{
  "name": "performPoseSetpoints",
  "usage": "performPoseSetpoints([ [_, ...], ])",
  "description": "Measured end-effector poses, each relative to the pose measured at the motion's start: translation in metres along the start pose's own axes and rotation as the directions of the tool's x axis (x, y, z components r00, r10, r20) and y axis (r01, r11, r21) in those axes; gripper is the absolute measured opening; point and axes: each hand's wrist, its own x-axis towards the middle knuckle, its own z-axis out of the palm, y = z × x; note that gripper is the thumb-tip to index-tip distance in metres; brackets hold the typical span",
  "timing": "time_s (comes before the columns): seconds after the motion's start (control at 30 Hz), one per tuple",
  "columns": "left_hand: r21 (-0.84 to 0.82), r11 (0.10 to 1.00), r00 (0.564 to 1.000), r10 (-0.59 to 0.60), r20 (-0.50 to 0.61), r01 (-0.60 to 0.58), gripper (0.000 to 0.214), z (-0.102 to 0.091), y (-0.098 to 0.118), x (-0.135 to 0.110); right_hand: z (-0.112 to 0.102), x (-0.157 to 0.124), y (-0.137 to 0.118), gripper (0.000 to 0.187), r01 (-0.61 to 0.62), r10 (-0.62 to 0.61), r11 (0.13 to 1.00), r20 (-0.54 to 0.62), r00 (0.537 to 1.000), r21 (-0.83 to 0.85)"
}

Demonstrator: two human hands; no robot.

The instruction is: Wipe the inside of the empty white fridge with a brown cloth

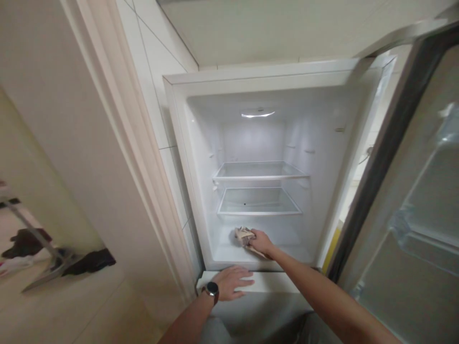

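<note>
My right hand (pixel 261 242) reaches into the lower part of an open refrigerator (pixel 195 167), its fingers closed around a crumpled, greyish-beige cloth (pixel 244 235). The cloth is at the white floor of the compartment, below the shelves. Spread fingers and a flat palm mark my left hand (pixel 234 283), which rests on the white ledge (pixel 276 282) just under the compartment opening. A watch (pixel 212 288) with a round dark face is on the left wrist.
Two glass shelves (pixel 260 178) with white edges span the compartment, under a lit lamp (pixel 257 114). The refrigerator door (pixel 423 191) stands open at right, with clear door bins. A wall corner (pixel 118 143) runs along the left; beyond it a dustpan (pixel 50 274) lies on the floor.
</note>
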Motion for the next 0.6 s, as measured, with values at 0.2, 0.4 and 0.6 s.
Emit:
performPoseSetpoints([
  [0.2, -0.044, 0.997, 0.998, -0.057, -0.005, 0.057, 0.057, -0.005, 0.007, -0.001, -0.012, -0.008, -0.067, 0.036, 0.14, -0.087, 0.823, -0.121, 0.989, 0.551],
  [0.4, -0.068, 0.995, 0.997, -0.069, -0.019, 0.068, 0.059, -0.01, 0.013, 0.001, -0.018, 0.025, -0.138, 0.052, 0.175, 0.254, 0.234, -0.234, 0.938, 0.956],
  [0.6, -0.035, 0.998, 0.998, -0.059, 0.015, 0.059, 0.054, -0.012, 0.013, 0.001, 0.038, 0.07, -0.199, 0.054, 0.197, 0.232, 0.399, -0.306, 0.923, 0.896],
])
